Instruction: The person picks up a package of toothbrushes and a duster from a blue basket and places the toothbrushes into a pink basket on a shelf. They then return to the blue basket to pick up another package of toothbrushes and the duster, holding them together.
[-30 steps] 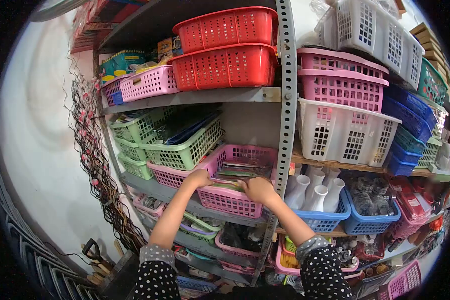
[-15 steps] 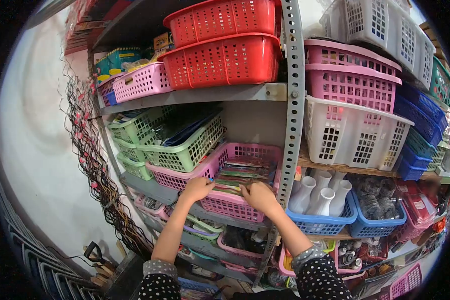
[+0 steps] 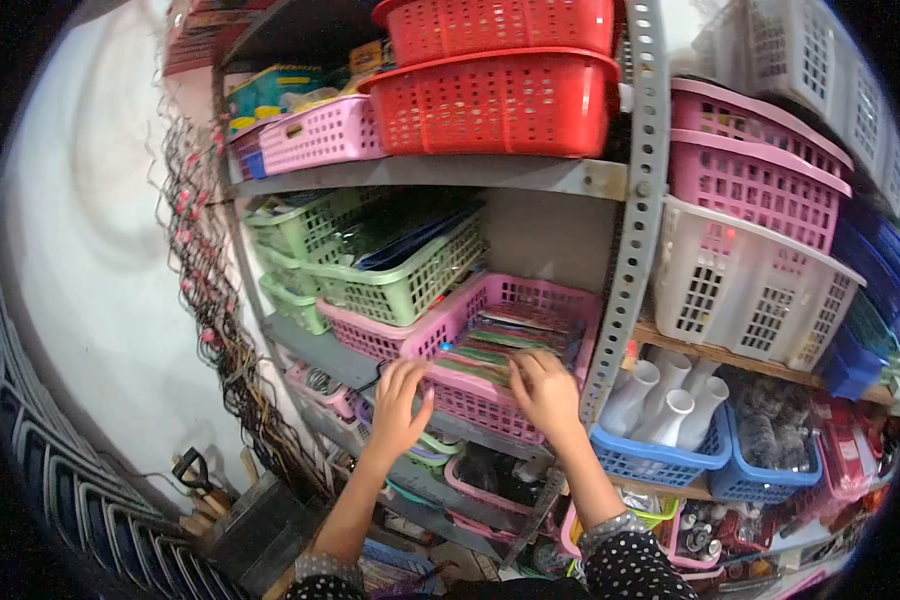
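Note:
A pink basket sits on a grey metal shelf, holding a stack of flat, colourful plastic packets. At its front left corner is my left hand, fingers stretched and thumb apart, with nothing in it. My right hand reaches over the front rim, its loosely bent fingers at the near end of the packets. A small blue spot shows at the left end of the stack.
Green baskets stand to the left on the same shelf. Red baskets are above. A perforated metal post rises close by my right hand. White vases fill a blue basket beyond it.
My left hand has come off the packets, down and toward me, its fingers opening. My right hand has loosened at the packets. The view has shifted, moving the shelves rightward in the frame.

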Motion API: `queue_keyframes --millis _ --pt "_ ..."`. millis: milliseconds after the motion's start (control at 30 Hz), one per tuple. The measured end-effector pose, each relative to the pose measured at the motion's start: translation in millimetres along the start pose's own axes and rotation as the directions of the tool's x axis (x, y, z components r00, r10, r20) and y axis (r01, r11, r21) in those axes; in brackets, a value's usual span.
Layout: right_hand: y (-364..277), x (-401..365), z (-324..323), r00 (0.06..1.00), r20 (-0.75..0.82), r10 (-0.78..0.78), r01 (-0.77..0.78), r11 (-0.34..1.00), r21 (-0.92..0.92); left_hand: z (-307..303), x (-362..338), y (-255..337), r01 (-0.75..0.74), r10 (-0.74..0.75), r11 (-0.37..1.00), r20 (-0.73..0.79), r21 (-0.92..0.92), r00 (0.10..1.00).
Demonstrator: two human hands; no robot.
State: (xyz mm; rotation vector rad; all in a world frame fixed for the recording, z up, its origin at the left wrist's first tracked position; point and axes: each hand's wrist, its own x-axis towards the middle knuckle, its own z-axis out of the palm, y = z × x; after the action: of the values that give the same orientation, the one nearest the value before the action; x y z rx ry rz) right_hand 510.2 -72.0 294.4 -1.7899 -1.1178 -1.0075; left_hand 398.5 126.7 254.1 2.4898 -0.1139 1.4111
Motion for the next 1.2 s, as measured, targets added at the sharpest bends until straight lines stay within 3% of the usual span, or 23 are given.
queue_keyframes --millis 33,100,133,200,233,300,367,433,500,533,600,633,700,733,767,833,967,1033,1100,1133,1167,1200 --pt "-4 -1 0 1.0 0.014 -0.011 0.011 1.0 0.024 -11 -16 4 0.021 -0.021 1.0 -0.006 0.02 1.0" --pt "-17 -10 3 0.976 -0.178 -0.122 0.141 0.985 0.098 -36 -51 8 0.134 -0.132 0.989 0.035 -0.054 0.991" --pt "-27 -16 8 0.973 -0.194 -0.125 0.154 0.978 0.142 -45 -70 6 0.178 -0.177 0.984 0.028 -0.026 0.984" --pt "-42 -35 31 0.986 -0.125 -0.107 0.139 0.946 0.292 -65 -118 6 0.426 -0.422 0.902 0.063 -0.064 0.904" --pt "-51 -46 44 0.993 -0.081 -0.088 0.112 0.914 0.39 -71 -149 -3 0.418 -0.418 0.908 0.009 0.032 0.908" --pt "-79 -72 74 0.99 0.114 -0.088 0.023 0.879 0.476 -93 -199 5 0.588 -0.589 0.806 -0.007 0.07 0.808" --pt "-104 -101 105 0.924 0.315 -0.218 0.001 0.824 0.567 -119 -238 22 0.68 -0.68 0.723 -0.045 0.125 0.732" --pt "-127 -136 134 0.74 0.545 -0.395 -0.065 0.764 0.642 -138 -283 37 0.794 -0.793 0.579 -0.102 0.185 0.601" --pt "-143 -177 161 0.534 0.599 -0.596 -0.026 0.697 0.716 -155 -315 55 0.864 -0.852 0.456 -0.177 0.214 0.493" --pt "-151 -195 172 0.498 0.594 -0.632 -0.042 0.666 0.745 -161 -330 66 0.903 -0.885 0.377 -0.206 0.205 0.416" --pt "-169 -221 189 0.091 0.713 -0.695 -0.115 0.704 0.701 -172 -353 87 0.94 -0.911 0.269 -0.262 0.212 0.319" --pt "-177 -231 194 0.062 0.69 -0.721 -0.12 0.681 0.722 -174 -366 98 0.95 -0.913 0.23 -0.291 0.21 0.286" --pt "-195 -243 206 -0.152 0.674 -0.723 -0.123 0.69 0.713 -170 -401 111 0.983 -0.906 0.141 -0.384 0.121 0.178" --pt "-203 -258 215 -0.157 0.677 -0.719 -0.152 0.694 0.703 -166 -426 114 0.972 -0.872 0.192 -0.431 0.138 0.234" --pt "-213 -292 239 -0.185 0.641 -0.745 -0.15 0.666 0.73 -163 -429 135 0.996 -0.904 0.082 -0.42 0.027 0.086" --pt "-214 -351 282 -0.222 0.671 -0.707 -0.267 0.706 0.656 -148 -468 141 0.998 -0.916 -0.011 -0.4 0.056 0.012" --pt "-220 -399 299 -0.219 0.779 -0.588 -0.313 0.798 0.515 -124 -487 155 1.0 -0.916 -0.016 -0.4 0.004 -0.013" --pt "-219 -421 307 -0.234 0.807 -0.542 -0.253 0.835 0.488 -115 -486 157 0.987 -0.933 -0.118 -0.328 -0.114 -0.149" --pt "-217 -442 314 -0.072 0.838 -0.54 -0.342 0.803 0.488 -108 -486 151 0.996 -0.933 -0.083 -0.348 -0.024 -0.087" --pt "-215 -453 320 -0.16 0.881 -0.444 -0.298 0.873 0.386 -103 -487 150 0.998 -0.935 -0.056 -0.349 -0.009 -0.055" --pt "-217 -457 322 -0.154 0.883 -0.444 -0.3 0.872 0.386 -103 -484 145 1.0 -0.936 -0.024 -0.351 0.007 -0.02" --pt "-218 -464 321 -0.104 0.908 -0.406 -0.237 0.897 0.374 -102 -482 140 0.995 -0.946 -0.098 -0.307 -0.034 -0.103"
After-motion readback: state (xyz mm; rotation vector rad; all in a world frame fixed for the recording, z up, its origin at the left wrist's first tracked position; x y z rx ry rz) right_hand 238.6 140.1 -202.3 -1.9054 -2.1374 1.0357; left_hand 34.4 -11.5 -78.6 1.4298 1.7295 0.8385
